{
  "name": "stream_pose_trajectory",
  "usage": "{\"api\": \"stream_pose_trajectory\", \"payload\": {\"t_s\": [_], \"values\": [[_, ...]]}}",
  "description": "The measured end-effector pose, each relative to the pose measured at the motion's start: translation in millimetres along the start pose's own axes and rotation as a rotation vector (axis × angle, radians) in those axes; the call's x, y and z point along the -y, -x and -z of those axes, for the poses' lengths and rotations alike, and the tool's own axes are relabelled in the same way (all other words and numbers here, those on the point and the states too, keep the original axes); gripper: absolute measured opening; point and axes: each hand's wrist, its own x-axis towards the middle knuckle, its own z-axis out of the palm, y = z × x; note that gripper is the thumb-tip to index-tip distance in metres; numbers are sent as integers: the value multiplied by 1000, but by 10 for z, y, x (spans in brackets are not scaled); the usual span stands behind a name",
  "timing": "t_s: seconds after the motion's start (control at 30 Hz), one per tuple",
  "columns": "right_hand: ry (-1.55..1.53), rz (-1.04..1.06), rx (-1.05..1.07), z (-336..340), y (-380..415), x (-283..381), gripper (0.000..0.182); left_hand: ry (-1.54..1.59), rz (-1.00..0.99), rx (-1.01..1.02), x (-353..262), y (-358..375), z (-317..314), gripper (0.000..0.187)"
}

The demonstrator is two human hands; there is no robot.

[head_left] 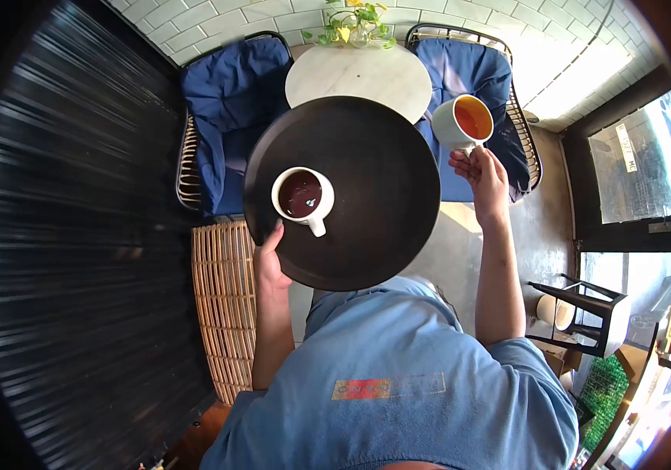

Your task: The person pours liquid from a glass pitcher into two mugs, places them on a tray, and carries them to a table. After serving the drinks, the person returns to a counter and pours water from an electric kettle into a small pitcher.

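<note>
My left hand (270,262) grips the lower left edge of a round black tray (375,180), thumb on top and fingers hidden beneath. On the tray's left part stands a white cup (328,205) of dark red drink, its handle pointing down and right. My right hand (487,178) is closed on the handle of another white cup (445,125), which holds an orange drink. This cup is off the tray, to its upper right, and looks tilted.
A round marble table (355,70) with a plant in a glass vase (360,33) lies beyond the tray. Blue-cushioned chairs flank it, left (234,86) and right (465,66). A woven rattan piece (222,305) is at lower left, a dark stool (586,313) at right.
</note>
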Motion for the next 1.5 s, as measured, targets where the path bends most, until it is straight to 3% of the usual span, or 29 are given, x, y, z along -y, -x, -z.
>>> {"api": "stream_pose_trajectory", "payload": {"t_s": [0.23,0.4,0.47,0.57,0.67,0.9,1.1,1.5], "values": [[2,-109,-100,-108,-905,-466,31,16,29,-119,-748,-866,157,34],[60,-167,-118,-53,-1544,-887,31,-63,-96,-209,-1006,-1219,-52,33],[84,-189,-112,-30,-1778,-1048,32,-63,-118,-287,-987,-1291,-55,34],[145,-235,-91,104,-2225,-1384,28,-12,-109,-230,-951,-1475,-117,33],[212,-268,-78,125,-2635,-1611,27,-45,-146,-407,-852,-1627,-164,35],[282,-324,-48,230,-3408,-2241,38,-83,-191,-444,-709,-1819,-460,37],[314,-292,-2,279,-3682,-2621,38,-11,-160,-471,-661,-1941,-513,38],[295,-370,65,343,-3867,-2610,36,-44,-232,-518,-544,-1873,-622,39]]}}
